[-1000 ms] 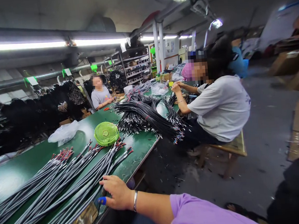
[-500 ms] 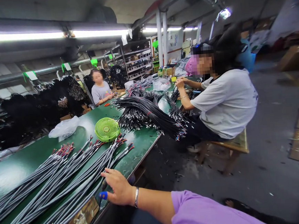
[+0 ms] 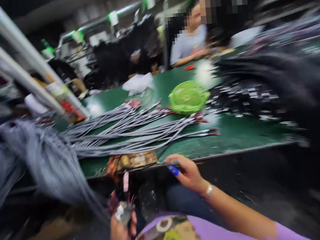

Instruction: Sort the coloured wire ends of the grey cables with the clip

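Observation:
My left hand [image 3: 120, 228], low in the view, is closed round a grey cable end [image 3: 125, 213] with thin reddish wires at its tip; blur hides the exact number of cables in the grip. My right hand [image 3: 189, 173], with a blue cover on its thumb, hovers by the table's front edge. Its thumb and forefinger are apart and I see nothing held between them. Grey cables [image 3: 128, 137] with red and white stripped ends lie across the green table just beyond. A brown block [image 3: 141, 159] sits at the edge, left of my right hand.
A thick grey cable bundle [image 3: 49, 158] hangs over the table edge at left. A green fan [image 3: 189, 97] and a white plastic bag [image 3: 137, 84] rest on the table [image 3: 233, 140]. Black cables [image 3: 256, 79] are piled at right. A co-worker [image 3: 190, 43] sits across.
My view has swung left and down, bringing my left hand and the hanging grey bundle into sight. My right hand remains near the table edge. The co-worker at right has left the view.

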Motion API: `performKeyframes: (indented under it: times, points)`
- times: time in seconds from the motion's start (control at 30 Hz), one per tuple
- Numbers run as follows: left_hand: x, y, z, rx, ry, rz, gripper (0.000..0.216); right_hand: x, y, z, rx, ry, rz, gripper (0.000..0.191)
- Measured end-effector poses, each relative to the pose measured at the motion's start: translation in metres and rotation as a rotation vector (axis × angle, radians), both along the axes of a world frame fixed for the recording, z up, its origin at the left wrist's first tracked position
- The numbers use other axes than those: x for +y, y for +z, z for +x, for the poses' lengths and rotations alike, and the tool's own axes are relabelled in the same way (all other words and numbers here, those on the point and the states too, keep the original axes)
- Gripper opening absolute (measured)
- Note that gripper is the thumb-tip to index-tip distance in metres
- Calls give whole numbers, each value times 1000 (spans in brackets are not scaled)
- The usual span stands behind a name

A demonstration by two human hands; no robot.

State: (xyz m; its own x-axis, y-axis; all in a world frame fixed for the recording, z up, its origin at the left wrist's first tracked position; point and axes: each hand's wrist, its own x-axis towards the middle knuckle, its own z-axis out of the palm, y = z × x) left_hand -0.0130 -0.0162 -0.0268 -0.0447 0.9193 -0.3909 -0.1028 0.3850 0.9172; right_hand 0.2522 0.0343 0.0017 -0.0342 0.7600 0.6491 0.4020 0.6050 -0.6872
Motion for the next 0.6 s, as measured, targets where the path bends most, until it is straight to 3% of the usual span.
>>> performKeyframes:
  times: [0.07, 0.17, 0.23, 0.33, 0.43, 0.6]
  points:
    - [-11, -1, -4, -26, 101, 45, 45, -8, -7, -12, -9, 238, -129, 12]
    - [-10, -1, -1, -38, 125, 101, 45, -16, -14, -40, 33, 531, -504, 18]
    - [-10, -1, 3, -53, 131, 110, 42, -16, -14, -63, 89, 667, -708, 25]
    - [-14, 0, 6, -68, 97, 104, 42, -13, -7, -94, 215, 833, -862, 31]
    - [-18, 1, 6, -77, 81, 70, 39, -10, -2, -115, 307, 905, -948, 33]
    - [-18, 3, 5, -107, 18, 47, 33, -14, -11, -131, 408, 852, -1052, 36]
